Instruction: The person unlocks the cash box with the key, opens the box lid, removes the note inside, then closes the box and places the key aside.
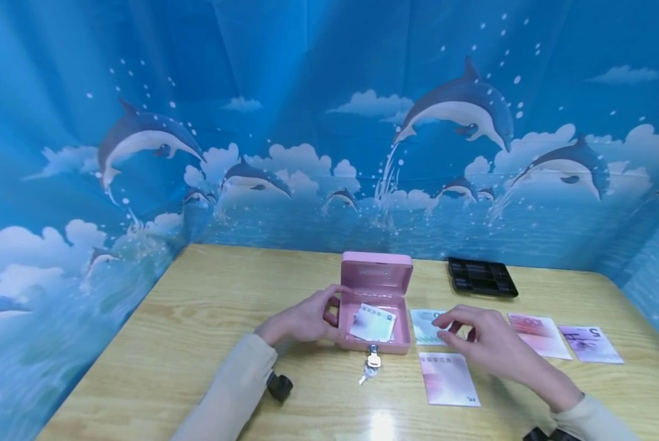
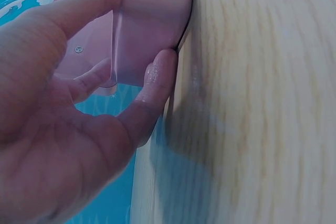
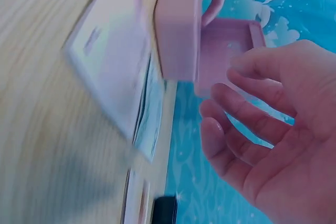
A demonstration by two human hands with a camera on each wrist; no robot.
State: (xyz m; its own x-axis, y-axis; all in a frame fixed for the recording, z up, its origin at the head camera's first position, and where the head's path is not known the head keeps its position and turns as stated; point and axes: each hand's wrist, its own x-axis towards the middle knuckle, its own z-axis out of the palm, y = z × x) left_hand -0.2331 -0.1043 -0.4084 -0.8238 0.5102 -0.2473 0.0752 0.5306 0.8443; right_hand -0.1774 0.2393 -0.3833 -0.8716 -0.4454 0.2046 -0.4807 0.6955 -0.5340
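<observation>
Fingers [image 1: 445, 316] of the right hand [image 1: 492, 343] are loosely bent and hold nothing — a small gap parts the thumb from the forefinger. Just below their tips lies a blue-green banknote [image 1: 423, 327], its right part hidden by the hand in the head view. Close on the near side of those fingers, a pale pink banknote [image 1: 449, 380] lies flat.

Left of the right fingertips, and well within their span from the other hand, stands the pink cash box [image 1: 402, 343], its lid [image 1: 376, 275] raised. The left hand [image 1: 307, 315] grips the box at its left end: thumb and fingers are bent against that wall, one fingertip down by the bottom edge in the left wrist view. To the right of these fingers, inside the box, pale banknotes [image 1: 375, 323] overlap at a tilt. Keys [image 1: 371, 361] hang from the front lock, toward the person from both sets of fingers.

Beyond the right knuckles, to the right, a red banknote [image 1: 540, 335] lies beside a purple banknote [image 1: 592, 344] marked 5. Farther from the fingertips, behind the notes, a black compartment tray [image 1: 482, 278] rests on the wooden table [image 1: 208, 300]. Farthest out — a blue dolphin backdrop [image 1: 296, 79].
</observation>
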